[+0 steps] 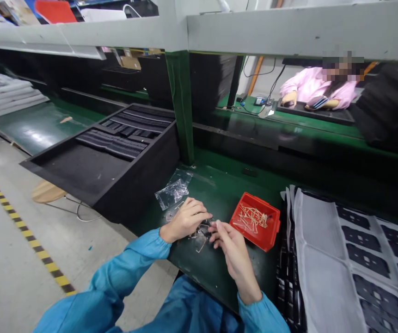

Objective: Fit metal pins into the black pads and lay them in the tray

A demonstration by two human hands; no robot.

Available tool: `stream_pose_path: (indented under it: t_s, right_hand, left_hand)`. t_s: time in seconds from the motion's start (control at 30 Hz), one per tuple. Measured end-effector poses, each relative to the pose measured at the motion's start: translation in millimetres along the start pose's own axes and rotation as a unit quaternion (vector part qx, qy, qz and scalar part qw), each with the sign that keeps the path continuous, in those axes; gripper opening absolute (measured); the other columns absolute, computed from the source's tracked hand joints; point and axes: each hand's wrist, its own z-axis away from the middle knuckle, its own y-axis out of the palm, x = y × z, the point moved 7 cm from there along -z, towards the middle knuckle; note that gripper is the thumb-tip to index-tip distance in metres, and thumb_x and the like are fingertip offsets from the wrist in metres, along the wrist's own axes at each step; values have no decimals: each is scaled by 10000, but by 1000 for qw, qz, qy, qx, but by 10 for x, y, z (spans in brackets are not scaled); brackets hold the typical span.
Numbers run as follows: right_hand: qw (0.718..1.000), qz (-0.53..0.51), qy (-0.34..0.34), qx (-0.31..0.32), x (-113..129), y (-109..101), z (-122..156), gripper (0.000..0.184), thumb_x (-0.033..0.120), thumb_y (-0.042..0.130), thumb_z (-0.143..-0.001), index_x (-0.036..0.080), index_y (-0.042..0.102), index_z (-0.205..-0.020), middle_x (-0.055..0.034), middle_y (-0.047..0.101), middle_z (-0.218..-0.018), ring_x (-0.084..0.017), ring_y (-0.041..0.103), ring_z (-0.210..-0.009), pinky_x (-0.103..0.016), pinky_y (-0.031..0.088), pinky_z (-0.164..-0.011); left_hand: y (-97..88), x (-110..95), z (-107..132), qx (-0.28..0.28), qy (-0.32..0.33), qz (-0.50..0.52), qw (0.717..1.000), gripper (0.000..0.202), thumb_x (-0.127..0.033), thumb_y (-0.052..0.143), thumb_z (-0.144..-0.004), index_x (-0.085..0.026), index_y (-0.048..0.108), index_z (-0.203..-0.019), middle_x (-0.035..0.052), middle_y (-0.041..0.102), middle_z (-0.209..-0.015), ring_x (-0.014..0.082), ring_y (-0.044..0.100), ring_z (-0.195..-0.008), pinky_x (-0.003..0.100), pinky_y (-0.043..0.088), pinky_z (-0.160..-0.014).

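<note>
Your blue sleeves (125, 268), nearer than the red tray (270, 234) | your right hand (232, 247), left of tray; your left hand (186, 219), farther left: fingers bent, can't tell what they pinch | thin pieces (202, 245) between them | pale strips (252, 217) inside tray | co-worker (299, 86) beyond

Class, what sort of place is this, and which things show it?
Probably a factory workshop: a green workbench, a red tray of thin parts, and a yellow-black striped line on the floor.
</note>
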Motion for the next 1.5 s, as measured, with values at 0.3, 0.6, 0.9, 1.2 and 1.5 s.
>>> stream_pose_path:
  t_s: [0.3,0.6,0.9,1.2,1.5]
  right_hand:
    - [993,-103,47,34,-75,115,-35,439,567,863,-737,153,761,-843,-48,727,-802,-91,562,-602,-224,442,-563]
    - [999,-15,-46,-11,-17,171,22,348,517,783,-821,173,748,-861,-12,676,-684,-127,578,-600,-256,489,-595]
    - [961,164,-206,-84,350,4,567,120,329,742,-863,222,782,-825,-38,743,-803,-173,685,-752,-262,546,-698]
    - [983,113,-94,-106,339,-471,475,473,537,778,-857,182,730,-1165,-98,727,-1005,-163,630,-730,-292,540,-655]
    - [992,-105,32,60,42,75,647,492,653,704,-888,194,554,-795,25,571,-665,-55,399,-494,-219,317,-487]
  left_hand:
    - [-64,6,37,-16,-14,48,999,272,-195,509,-1034,-237,778,-1020,119,765,-1010,272,673,-1024,442,460,-889]
    - [-168,-183,93,-50,-173,210,961,108,-287,697,-960,-216,771,-925,65,780,-953,247,694,-994,389,522,-928]
    - [-155,280,404,-348,-360,364,785,367,-516,551,-1044,-190,697,-962,82,769,-1054,223,726,-1073,364,575,-951]
    - [11,97,51,-269,-235,463,811,1148,-922,716,-584,-238,533,-1487,210,458,-1626,421,376,-1538,542,420,-1206]
    - [36,-329,-126,-56,-125,450,883,1124,-812,817,-585,-223,561,-1507,209,597,-1501,415,560,-1396,531,471,-1161]
